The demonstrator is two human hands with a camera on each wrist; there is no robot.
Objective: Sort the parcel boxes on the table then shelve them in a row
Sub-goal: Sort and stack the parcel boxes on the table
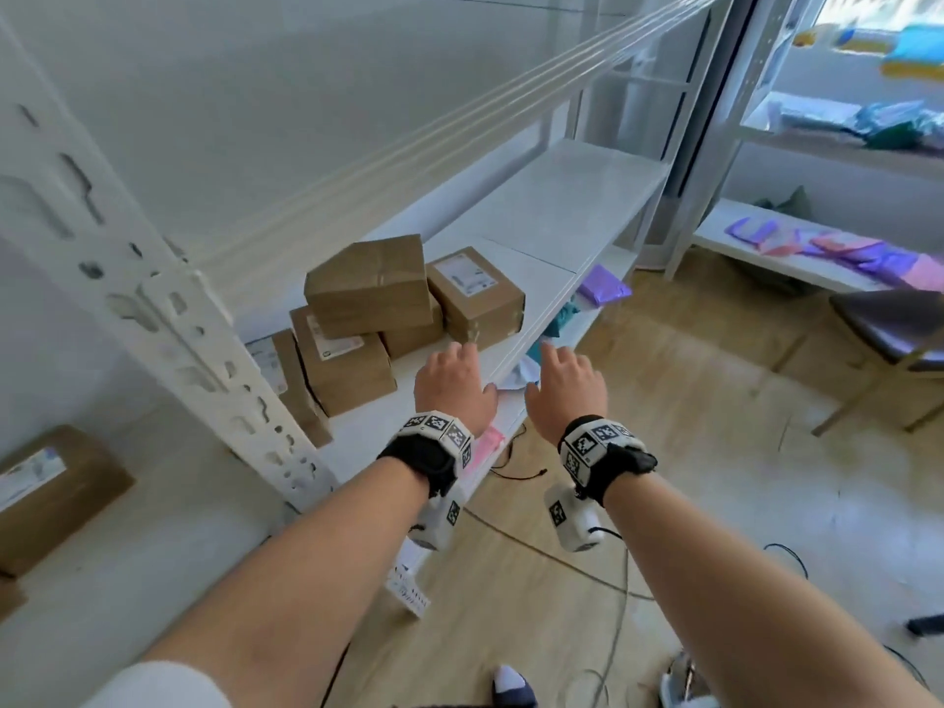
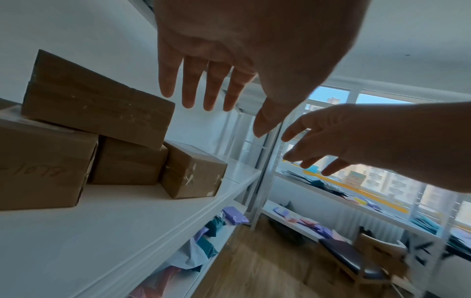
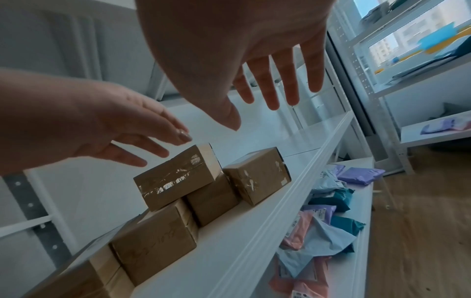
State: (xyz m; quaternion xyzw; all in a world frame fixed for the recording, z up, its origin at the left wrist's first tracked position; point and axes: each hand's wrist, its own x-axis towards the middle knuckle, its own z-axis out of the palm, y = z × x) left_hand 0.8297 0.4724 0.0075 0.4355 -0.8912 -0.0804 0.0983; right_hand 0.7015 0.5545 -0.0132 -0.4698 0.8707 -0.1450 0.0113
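Nearest the camera, two bare forearms with marker-covered wristbands are stretched forward, and both hands are held wide with fingers straight and spread, nothing being gripped in either. The left hand (image 1: pixel 452 385) is poised over the front part of the white shelf (image 1: pixel 562 212), its fingertips just short of the nearest labelled box (image 1: pixel 475 296); the right hand (image 1: pixel 567 388) is held beside it, just past the shelf's front lip, over the gap to the lower shelf. The hands are judged to be placed one on each side so that a box can be taken or squared up between the palms. Just beyond the fingers, the parcel boxes are seen gathered at the left end of the shelf: the labelled box stands at the right of the group, a taped box (image 1: pixel 370 283) lies tilted on top of the two beneath it, and another labelled box (image 1: pixel 342 365) sits at the front left. The tilted one is not in line, so the row is judged unfinished and its straightening is likely what is called for next. One more box (image 1: pixel 51 488) is left on the desk (image 1: pixel 153 544) at the lower left. Further off, coloured mailer bags (image 3: pixel 331 203) are seen on the lower shelf, and a chair (image 1: pixel 889 324) stands on the wooden floor
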